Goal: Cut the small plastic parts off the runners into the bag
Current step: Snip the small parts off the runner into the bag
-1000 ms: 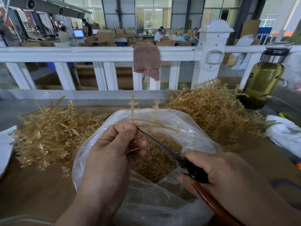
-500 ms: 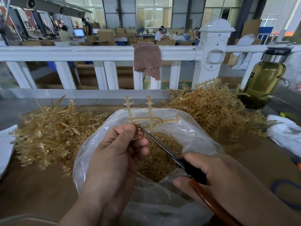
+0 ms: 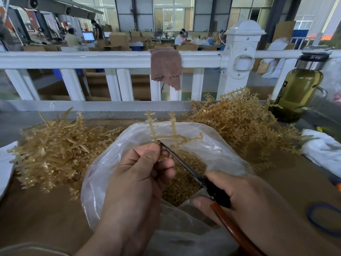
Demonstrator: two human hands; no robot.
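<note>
Over the bag mouth: I see the left hand pinching a translucent amber plastic runner between its thumb and curled fingers. Two toothed branches stand upright past the bag's far rim and a third runs off to the right.
Right hand: the right hand is curled round a cutting tool with thin dark blades, a black body and a reddish-brown handle. I cannot tell how far the blades are parted.
Blade tip: it meets the runner just beside the left thumb tip.
Bag: a clear plastic bag lies open on the brown table, under the runner and between my two hands.
Cut parts: small amber plastic parts are heaped inside the bag, below the blades.
Left pile: a tangled heap of amber runners lies on the table against the bag's left side.
Right pile: a second tangled heap of runners lies behind and to the right of the bag.
Railing: a white railing runs along the table's far edge, with a brownish-pink cloth draped over its top rail.
Bottle: a glass bottle of yellow-green liquid with a steel collar stands upright at the far right, just beside the right pile.
Writing: the bottle's dark vertical label carries a pale mark that is too small for me to read, and the lit monitor in the hall shows nothing legible.
Right edge: crumpled white plastic and a blue elastic loop lie on the table, apart from each other.
</note>
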